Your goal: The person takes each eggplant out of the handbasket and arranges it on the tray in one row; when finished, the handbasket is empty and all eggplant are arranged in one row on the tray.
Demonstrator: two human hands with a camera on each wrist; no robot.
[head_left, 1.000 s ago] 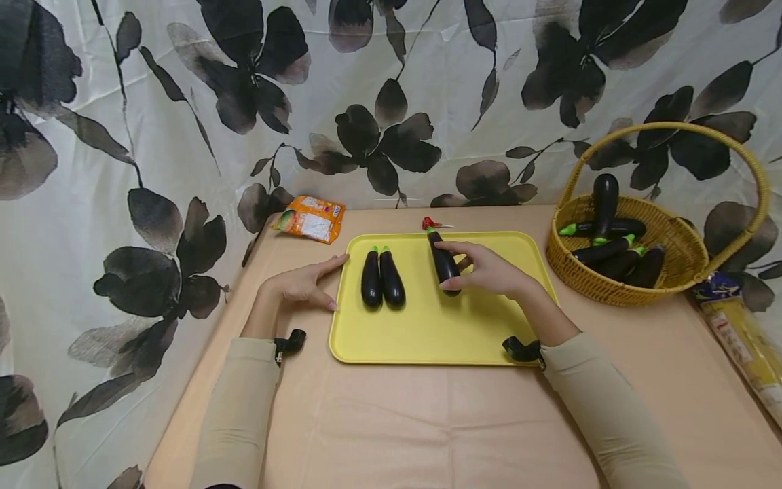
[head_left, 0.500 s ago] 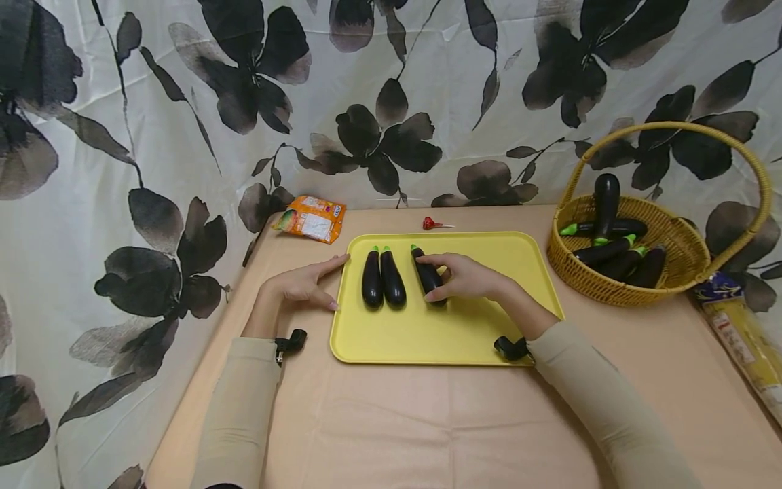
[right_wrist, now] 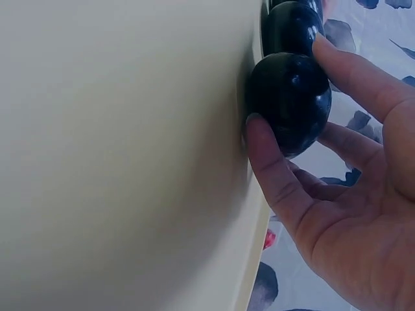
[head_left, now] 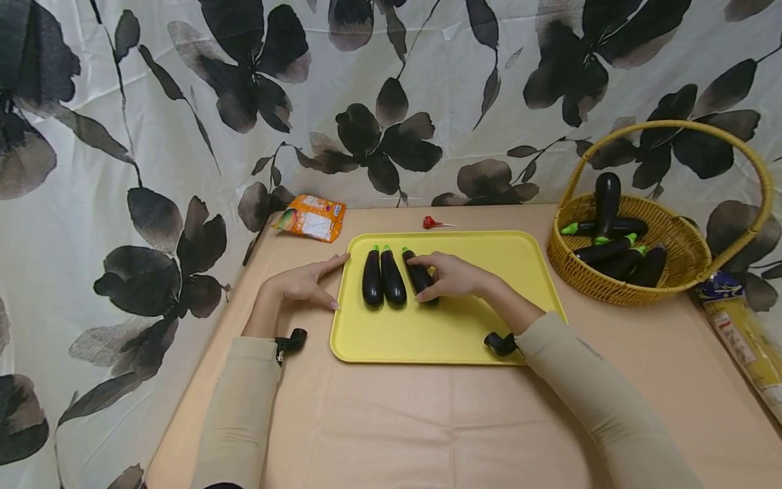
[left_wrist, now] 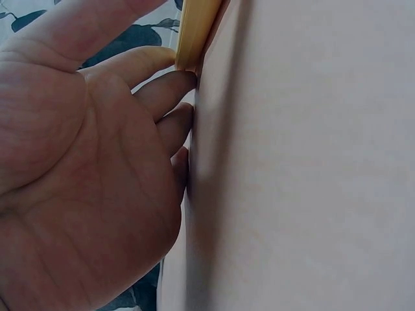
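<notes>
A yellow tray [head_left: 427, 339] lies on the table. On its left half, two dark eggplants [head_left: 372, 278] lie side by side, their green stem ends pointing away from me. My right hand [head_left: 459, 277] grips a third eggplant [head_left: 418, 274] just right of that pair, fingers and thumb around its sides. In the right wrist view, the rounded end of the held eggplant [right_wrist: 288, 97] is close to the tray surface, with the other eggplants behind it. My left hand [head_left: 305, 282] touches the tray's left rim with extended fingertips and thumb.
A wicker basket [head_left: 601, 292] with a tall handle stands at the right, holding several eggplants. Behind the tray lie an orange packet [head_left: 313, 219] and a small red lollipop-like item [head_left: 434, 223]. A yellow package [head_left: 739, 333] lies at the far right edge.
My right hand has moved left across the tray with the eggplant, bringing it nearer the other two. My left hand has stayed at the tray's rim.
</notes>
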